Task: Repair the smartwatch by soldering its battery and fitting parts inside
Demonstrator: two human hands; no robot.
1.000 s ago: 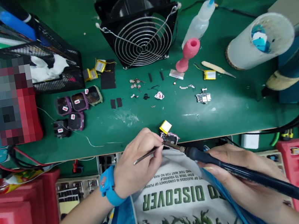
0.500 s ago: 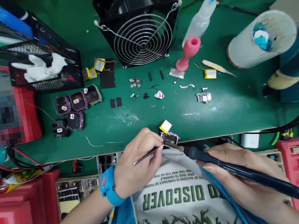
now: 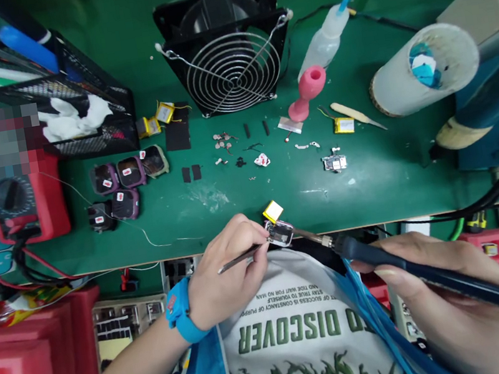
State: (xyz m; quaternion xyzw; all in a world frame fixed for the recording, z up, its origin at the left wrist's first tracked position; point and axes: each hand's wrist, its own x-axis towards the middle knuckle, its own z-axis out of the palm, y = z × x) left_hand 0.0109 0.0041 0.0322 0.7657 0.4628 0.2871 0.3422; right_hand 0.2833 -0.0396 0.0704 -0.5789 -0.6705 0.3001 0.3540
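My left hand is closed in a pinch on thin metal tweezers, whose tip meets a small open watch case at the table edge. Circuitry shows inside the case. A yellow and white battery sits against its upper side. My right hand grips the dark handle of a soldering iron. The iron's metal tip points left and lies just right of the case; whether it touches, I cannot tell.
Behind the case stand a fan, a clear bottle and a pink stand. Several watch units lie left, near a red multimeter. A circuit board and a white cylinder are right.
My right hand has drawn the soldering iron rightward, and its tip has come away from the case's inside. My left hand stays nearly still with the tweezers.
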